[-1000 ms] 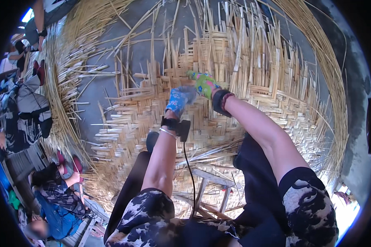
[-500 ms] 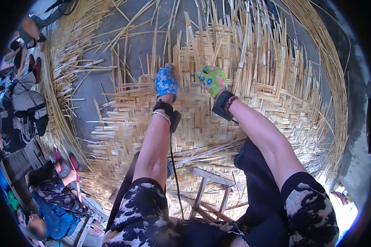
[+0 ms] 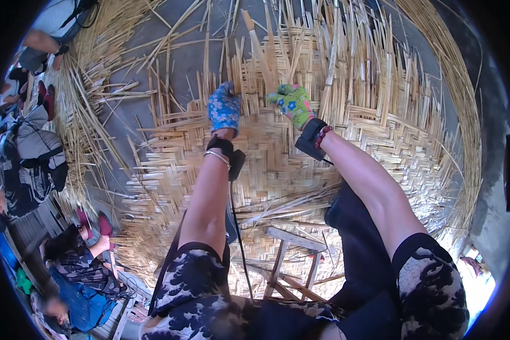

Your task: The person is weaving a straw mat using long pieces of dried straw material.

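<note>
A large woven reed mat (image 3: 266, 164) lies beneath my arms, its far edge ending in loose, upright strips. My left hand (image 3: 225, 109), in a blue floral glove, is closed at that ragged edge; whatever its fingers hold is hidden under the glove. To its right, my right hand (image 3: 294, 106) wears a green floral glove. Its fingers are pinched at the lower end of a wide split reed strip (image 3: 257, 45), which leans left and away from me. Both wrists carry black strapped devices.
Loose reeds (image 3: 82, 119) lie along the left side, and a long reed bundle (image 3: 450, 62) curves along the right near a grey wall. A wooden frame stool (image 3: 291, 238) stands between my legs. Several people sit at the left, one in blue (image 3: 85, 300). A black cable hangs from my left wrist.
The wide strip's far end has tilted to the left. My left hand has shifted slightly left, while my right hand stays nearly in place. The whole view has turned a little.
</note>
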`<state>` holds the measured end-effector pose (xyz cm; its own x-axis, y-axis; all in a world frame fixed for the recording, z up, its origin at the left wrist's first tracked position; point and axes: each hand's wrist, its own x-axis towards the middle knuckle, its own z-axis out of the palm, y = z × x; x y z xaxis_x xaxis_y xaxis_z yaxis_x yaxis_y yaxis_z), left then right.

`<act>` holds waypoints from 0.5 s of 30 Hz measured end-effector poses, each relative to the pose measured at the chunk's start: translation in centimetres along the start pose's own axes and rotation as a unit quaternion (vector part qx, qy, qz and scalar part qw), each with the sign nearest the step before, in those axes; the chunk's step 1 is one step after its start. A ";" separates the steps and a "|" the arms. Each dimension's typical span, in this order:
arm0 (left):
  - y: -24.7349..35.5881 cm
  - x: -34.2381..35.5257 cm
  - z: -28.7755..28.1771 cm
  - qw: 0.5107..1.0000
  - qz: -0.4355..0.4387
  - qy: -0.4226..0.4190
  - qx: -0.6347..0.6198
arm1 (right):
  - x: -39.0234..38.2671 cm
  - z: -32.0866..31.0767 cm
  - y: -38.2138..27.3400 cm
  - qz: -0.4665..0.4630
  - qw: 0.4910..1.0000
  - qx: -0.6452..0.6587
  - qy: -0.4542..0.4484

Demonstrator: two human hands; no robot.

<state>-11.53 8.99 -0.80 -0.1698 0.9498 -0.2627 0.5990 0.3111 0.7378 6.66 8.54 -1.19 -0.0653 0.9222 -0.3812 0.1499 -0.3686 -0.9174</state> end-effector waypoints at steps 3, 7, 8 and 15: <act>-0.2 0.1 0.8 0.943 0.222 0.214 0.126 | -0.1 0.0 0.0 0.020 1.000 -0.009 -0.012; 0.1 2.3 -0.6 0.939 0.138 -0.191 0.250 | -0.5 0.0 0.0 0.009 0.996 0.092 0.000; 0.3 2.3 -0.8 0.935 0.113 -0.211 0.261 | -0.6 -0.1 -0.1 0.009 0.996 0.094 0.000; 3.1 0.0 0.4 0.975 -0.066 -0.155 -0.142 | -0.5 -1.1 -0.9 -0.182 0.972 -0.146 -0.033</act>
<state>-9.33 9.99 1.20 0.0408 0.8593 -0.5099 0.3403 0.4679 0.8157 7.62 8.48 -0.07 -0.2285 0.9721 -0.0528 0.3776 0.0385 -0.9252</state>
